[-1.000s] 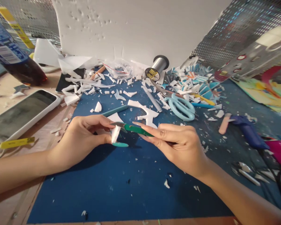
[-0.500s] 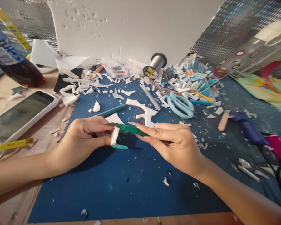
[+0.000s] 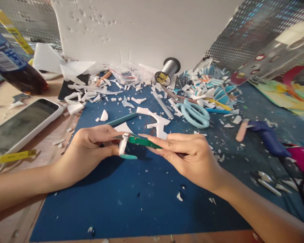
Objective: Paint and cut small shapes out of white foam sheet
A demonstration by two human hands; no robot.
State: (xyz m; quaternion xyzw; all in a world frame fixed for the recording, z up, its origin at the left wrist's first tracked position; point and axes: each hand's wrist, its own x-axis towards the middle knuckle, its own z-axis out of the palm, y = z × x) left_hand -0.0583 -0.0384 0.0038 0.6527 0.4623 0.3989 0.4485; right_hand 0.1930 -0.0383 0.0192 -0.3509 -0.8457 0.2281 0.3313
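Observation:
My left hand [image 3: 87,157] pinches a small white piece [image 3: 123,144] between thumb and fingers. A flat teal strip [image 3: 128,157] juts out at its lower end, and the fingers partly hide how the two join. In my right hand [image 3: 190,153] is a green-handled craft knife [image 3: 144,141], gripped between thumb and fingers. Its narrow front end meets the top of the white piece; the blade is hard to make out. Both hands are close together above the blue cutting mat [image 3: 131,202]. Just beyond them lies a branching white cutout [image 3: 158,121].
Light-blue scissors [image 3: 195,113], a wire spool [image 3: 168,71] and heaps of scraps [image 3: 212,84] sit at the back. A phone [image 3: 27,125] and a bottle [image 3: 15,64] are at left. A dark-blue glue gun [image 3: 268,135] lies right; a white board [image 3: 147,30] stands behind.
The white piece with its teal strip has shifted slightly left and up. The front end of the knife has turned a little at its top. Both hands keep their grips.

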